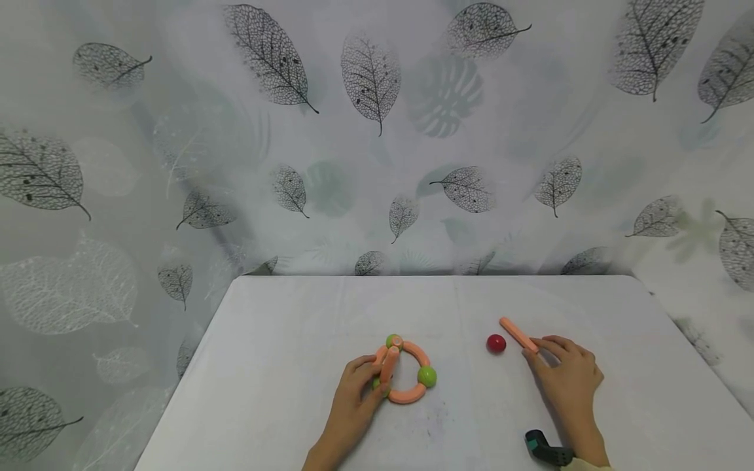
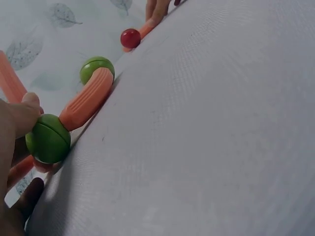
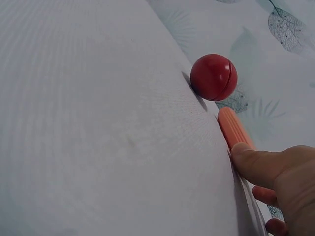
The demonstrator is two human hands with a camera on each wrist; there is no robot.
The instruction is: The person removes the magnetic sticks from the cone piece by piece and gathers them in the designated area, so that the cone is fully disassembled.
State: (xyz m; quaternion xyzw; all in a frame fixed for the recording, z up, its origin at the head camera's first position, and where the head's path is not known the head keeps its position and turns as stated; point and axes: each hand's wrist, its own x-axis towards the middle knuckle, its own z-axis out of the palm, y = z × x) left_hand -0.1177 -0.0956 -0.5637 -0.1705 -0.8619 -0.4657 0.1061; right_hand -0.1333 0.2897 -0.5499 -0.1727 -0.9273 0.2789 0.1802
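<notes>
A ring of curved orange rods and green balls lies on the white table; one curved rod [image 1: 415,353] and a green ball [image 1: 427,376] show on its right side. A straight orange rod [image 1: 389,364] rises from the ring's left side. My left hand [image 1: 352,400] grips the ring there, its thumb at a green ball [image 2: 48,138] beside the rod. To the right, my right hand [image 1: 567,378] pinches the near end of a loose straight orange rod [image 1: 517,333] between thumb and fingers. Just left of that rod sits a red ball [image 1: 496,343], apart from my fingers.
The white table [image 1: 283,327] ends at a back edge against a leaf-patterned curtain [image 1: 377,163]. A dark band with a small device [image 1: 544,448] is on my right wrist.
</notes>
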